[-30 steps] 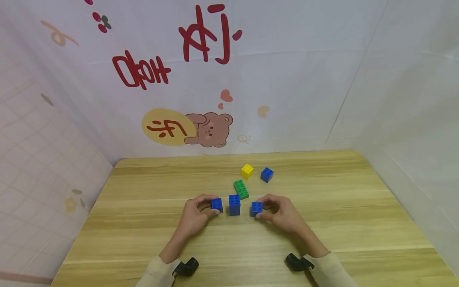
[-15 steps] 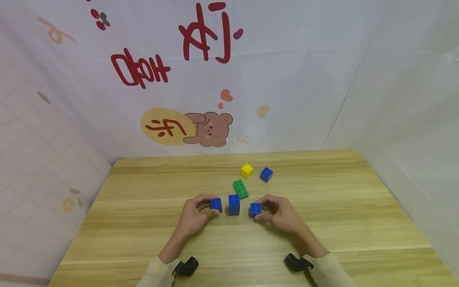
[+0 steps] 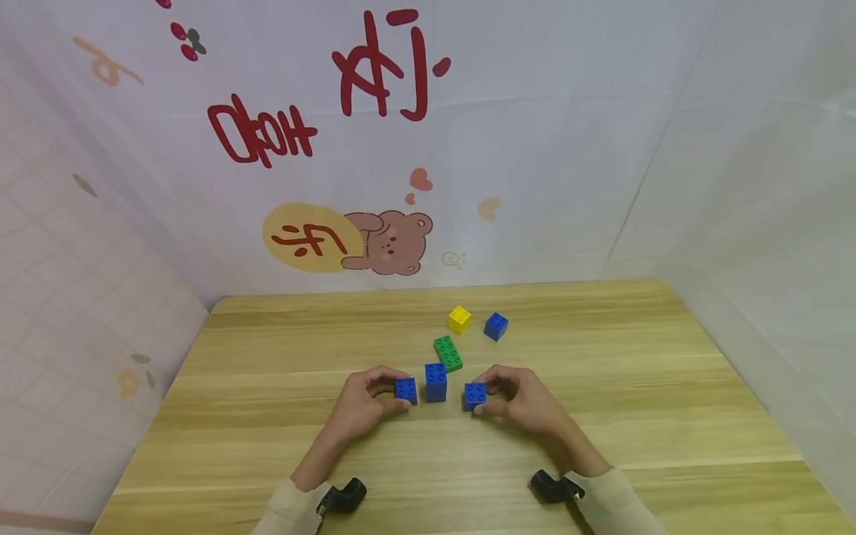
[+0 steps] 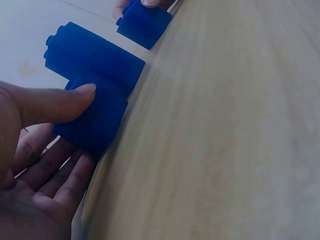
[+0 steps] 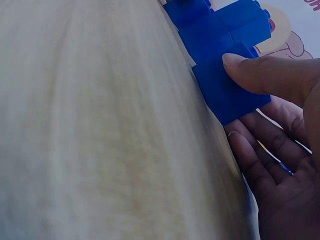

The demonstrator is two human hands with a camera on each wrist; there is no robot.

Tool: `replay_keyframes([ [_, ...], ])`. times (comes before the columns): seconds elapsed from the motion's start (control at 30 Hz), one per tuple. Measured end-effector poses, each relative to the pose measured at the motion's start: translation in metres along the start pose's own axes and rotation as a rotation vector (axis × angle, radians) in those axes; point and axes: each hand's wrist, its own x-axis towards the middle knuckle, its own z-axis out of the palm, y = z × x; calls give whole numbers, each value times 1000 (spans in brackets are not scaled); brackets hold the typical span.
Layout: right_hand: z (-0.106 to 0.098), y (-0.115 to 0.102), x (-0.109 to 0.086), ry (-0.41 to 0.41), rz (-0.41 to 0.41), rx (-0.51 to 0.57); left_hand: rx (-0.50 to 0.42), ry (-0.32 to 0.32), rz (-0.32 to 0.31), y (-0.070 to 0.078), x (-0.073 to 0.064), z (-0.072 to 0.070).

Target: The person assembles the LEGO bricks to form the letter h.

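Observation:
A two-high stack of blue toy bricks stands upright on the table, between both hands. To its left, my left hand pinches a blue brick between thumb and fingers. In the left wrist view the thumb lies across the near face of that blue brick, which overlaps the stack there. On the other side my right hand pinches another blue brick, studs up, a small gap from the stack. The right wrist view shows the thumb on the face of this blue brick.
Behind the stack lies a green brick with two rows of studs. Farther back are a yellow brick and a loose blue brick. A printed cloth hangs along the back edge of the wooden table.
Both held blue bricks have shifted slightly toward the person, the right one also a little toward the stack. The stack and the bricks behind it have stayed in place.

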Motion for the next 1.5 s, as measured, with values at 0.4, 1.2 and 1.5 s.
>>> replay_keyframes([
  [0.4, 5, -3, 1, -81, -39, 1, 31, -62, 29, -2, -1, -3],
  [1.2, 10, -4, -1, -147, -121, -3, -3, -274, 3, 7, -6, 4],
  [1.5, 12, -6, -2, -139, -89, -15, 70, -338, 35, 26, -10, 2],
])
